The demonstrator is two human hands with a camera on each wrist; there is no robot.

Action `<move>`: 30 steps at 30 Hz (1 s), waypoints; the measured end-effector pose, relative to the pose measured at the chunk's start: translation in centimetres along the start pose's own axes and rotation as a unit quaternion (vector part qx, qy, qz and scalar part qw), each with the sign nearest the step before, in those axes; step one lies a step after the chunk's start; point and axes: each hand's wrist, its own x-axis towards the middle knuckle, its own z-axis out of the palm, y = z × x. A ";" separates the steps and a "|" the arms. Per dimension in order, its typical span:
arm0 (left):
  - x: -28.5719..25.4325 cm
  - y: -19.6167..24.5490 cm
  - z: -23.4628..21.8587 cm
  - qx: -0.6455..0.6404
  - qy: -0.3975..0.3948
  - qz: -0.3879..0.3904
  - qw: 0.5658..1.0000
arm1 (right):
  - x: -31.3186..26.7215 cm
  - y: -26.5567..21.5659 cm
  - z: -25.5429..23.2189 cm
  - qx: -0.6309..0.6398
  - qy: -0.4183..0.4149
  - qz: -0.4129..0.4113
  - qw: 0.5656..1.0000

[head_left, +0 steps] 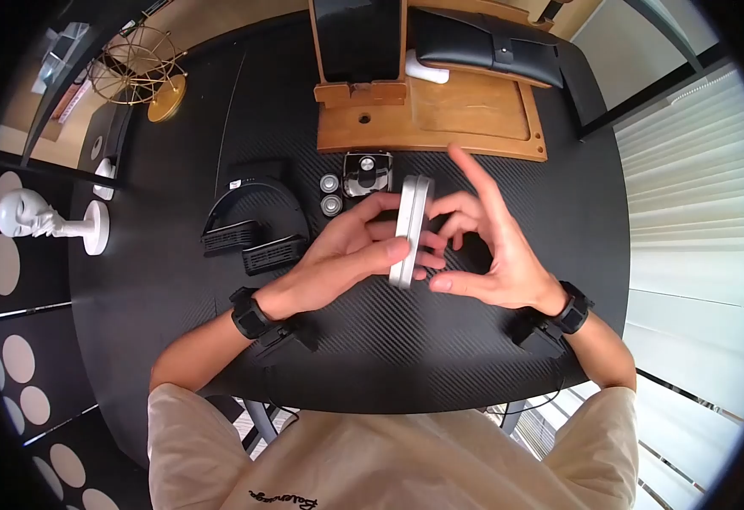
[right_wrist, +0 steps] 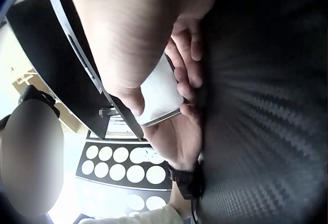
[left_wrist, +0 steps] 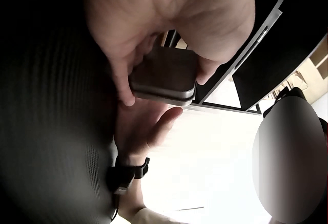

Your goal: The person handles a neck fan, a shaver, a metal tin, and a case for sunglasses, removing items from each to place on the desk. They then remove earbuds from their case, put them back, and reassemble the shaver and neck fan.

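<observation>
My left hand (head_left: 331, 252) grips a small silver metal tin (head_left: 409, 234) with rounded corners, thumb on the near face and fingers reaching round behind. Held on edge above the black desk, the tin shows its lid seam along the side in the left wrist view (left_wrist: 169, 96). Just to the right of it is my right hand (head_left: 508, 255), index finger pointing up, thumb straight and the other fingers loosely bent. From the right wrist, the thumb (right_wrist: 132, 101) overlaps the edge of the tin's pale flat face (right_wrist: 161, 93).
Beyond the hands sit a shiny black-and-silver device (head_left: 368, 174), two round silver pieces (head_left: 330, 204) and a black neck fan (head_left: 257, 225). Farther back stand a wooden organiser (head_left: 440, 127), a dark-screened tablet (head_left: 359, 42) and a black case (head_left: 482, 51). A white head figurine (head_left: 28, 214) is left.
</observation>
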 end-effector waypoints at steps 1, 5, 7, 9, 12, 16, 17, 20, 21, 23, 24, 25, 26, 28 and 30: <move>0.0 0.0 0.0 0.001 0.000 -0.002 1.000 | 0.1 0.0 0.0 -0.010 0.004 -0.002 1.000; 0.1 0.0 0.0 0.015 -0.011 0.006 1.000 | 1.0 -0.7 0.9 -0.100 0.013 -0.044 0.994; 0.2 -0.1 0.1 0.049 -0.005 0.028 0.998 | 1.3 -0.6 1.0 -0.122 -0.003 -0.066 0.990; 0.0 0.1 0.1 0.035 0.003 0.013 0.999 | 1.2 -0.3 1.2 -0.113 -0.028 -0.009 0.993; -0.2 -0.1 0.1 0.074 0.030 0.017 0.997 | 1.5 -0.8 2.1 -0.136 0.017 -0.079 0.987; -0.6 -0.4 1.0 0.107 0.087 0.024 0.990 | 1.4 -0.6 2.0 -0.187 0.034 -0.114 0.975; -0.7 -0.4 1.3 0.105 0.087 0.023 0.990 | 1.3 -0.5 2.1 -0.186 0.033 -0.112 0.976; -0.7 -0.5 2.2 0.125 0.110 0.027 0.986 | 1.0 -0.1 2.1 -0.195 0.044 -0.096 0.975; -0.7 -0.6 2.3 0.128 0.122 0.034 0.984 | 0.8 0.0 2.0 -0.199 0.039 -0.089 0.975; -0.5 -0.7 2.4 0.132 0.134 0.039 0.981 | 0.7 0.1 1.8 -0.203 0.035 -0.083 0.975; -0.4 -0.8 2.3 0.167 0.147 0.068 0.973 | 0.7 0.2 1.8 -0.195 0.032 -0.091 0.976; -0.3 -0.8 2.2 0.201 0.160 0.097 0.962 | 0.6 0.2 1.7 -0.187 0.028 -0.099 0.977; -0.3 -0.8 2.2 0.201 0.159 0.096 0.962 | 0.6 0.2 1.6 -0.187 0.029 -0.098 0.977; -0.5 -0.7 2.3 0.221 0.154 0.100 0.958 | 0.4 0.1 1.5 -0.138 -0.001 -0.072 0.988; -0.6 -0.7 2.1 0.220 0.151 0.099 0.959 | 0.4 0.3 1.3 -0.142 -0.004 -0.086 0.986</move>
